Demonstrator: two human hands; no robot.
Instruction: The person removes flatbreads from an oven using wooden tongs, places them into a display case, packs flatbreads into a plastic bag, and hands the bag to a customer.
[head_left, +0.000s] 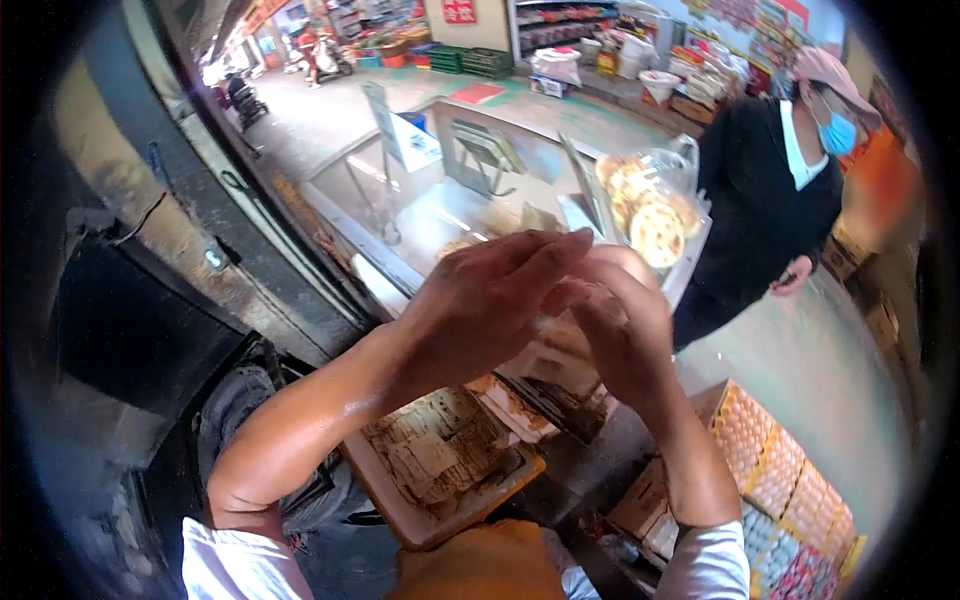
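My left hand (490,300) is raised at chest height, its fingers stretched out flat and pointing right. Close against it, my right hand (630,320) has its palm turned inward, thumb apart from the curved fingers. The hands overlap near the fingertips, and their skin looks wet or dusted there. Whether anything small lies between the palms is hidden. Below the hands stands a shallow tray (400,535) with flaky brown residue inside. Behind them is a glass-topped counter case (345,180), with round flatbreads (657,232) in a clear plastic bag (680,165) at its right end.
A person (760,190) in a dark top, cap and mask stands to the right of the counter. Stacked egg trays (780,470) fill the lower right. A door frame (230,190) runs along the left. Shop goods (640,60) line the far side.
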